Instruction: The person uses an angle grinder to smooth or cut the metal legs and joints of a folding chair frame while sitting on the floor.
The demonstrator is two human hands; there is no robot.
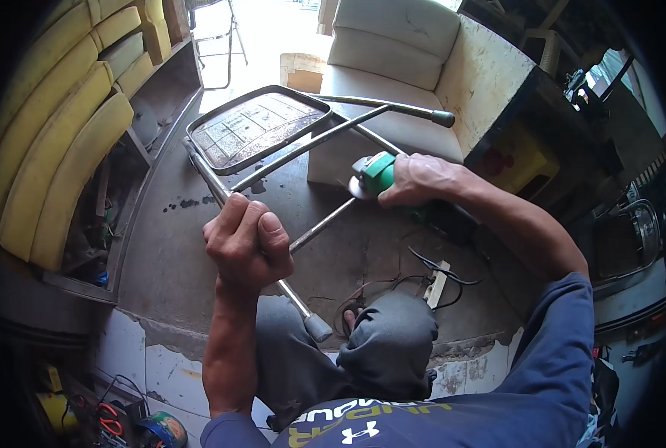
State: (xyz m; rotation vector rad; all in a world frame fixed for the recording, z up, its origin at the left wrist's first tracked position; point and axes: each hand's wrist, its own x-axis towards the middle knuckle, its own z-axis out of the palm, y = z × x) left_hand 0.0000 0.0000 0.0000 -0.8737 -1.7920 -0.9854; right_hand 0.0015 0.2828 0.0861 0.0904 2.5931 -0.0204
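A folding metal chair frame (318, 145) with a rusty, bare seat panel (256, 127) lies tilted in front of me, one rubber-capped leg end between my knees. My left hand (247, 240) is closed round its tubing at the lower left. My right hand (424, 179) grips a green angle grinder (376, 170), whose disc is at the upper end of a thin crossbar (321, 224); whether they touch I cannot tell.
Yellow foam pads (64, 142) stand stacked on a shelf at the left. A pale cushioned seat (385, 45) fills the back. A power strip (436, 282) with cables lies by my right knee. Tools (109, 418) sit at lower left. Another chair (228, 37) stands in the doorway.
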